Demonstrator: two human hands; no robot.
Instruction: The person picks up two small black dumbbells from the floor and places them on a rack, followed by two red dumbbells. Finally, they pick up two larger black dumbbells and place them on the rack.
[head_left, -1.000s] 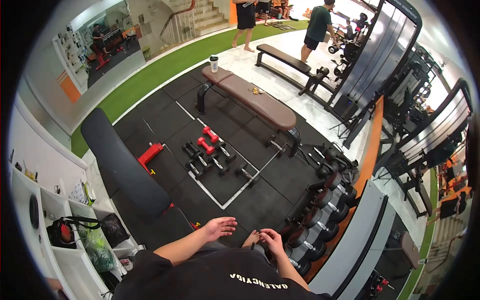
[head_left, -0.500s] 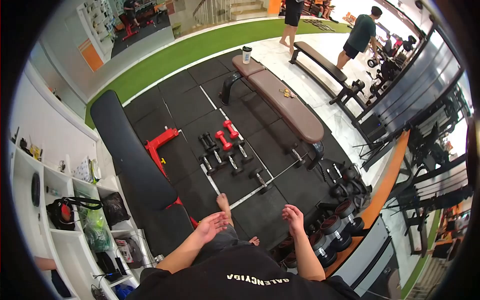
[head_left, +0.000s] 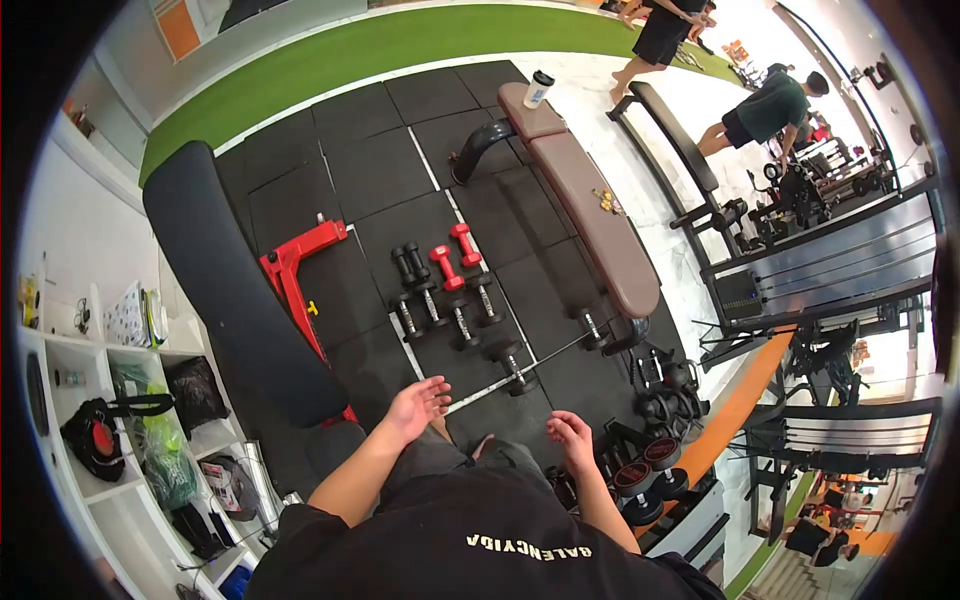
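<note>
- While the person is looking down over a black shirt, the left hand [head_left: 415, 405] is hanging open with fingers spread, gripping nothing, above the black rubber floor [head_left: 380, 170] and just beside the foot end of the black incline bench [head_left: 230, 290].
- The right hand [head_left: 570, 432] is hovering with fingers loosely curled and empty, near the rack of round-headed dumbbells [head_left: 650, 475] at the floor's right edge.
- Between and just ahead of both hands, a short bar with small plates [head_left: 520, 368] is lying across the white floor line; it is the nearest weight to either palm.
- Further toward the middle of the floor, black dumbbells [head_left: 440, 305] and two red dumbbells [head_left: 455, 255] are sitting in rows, well apart from the hands.
- A brown flat bench [head_left: 595, 220] is carrying a cup [head_left: 540, 88] at its far end (and some small yellowish item midway, too small to identify).
- Judging the reach: taking the bar well likely means gripping it evenly on both sides of its centre, palms fully closed, bare feet kept clear beneath.
- Other people are standing at the far edge, beyond the benches.
</note>
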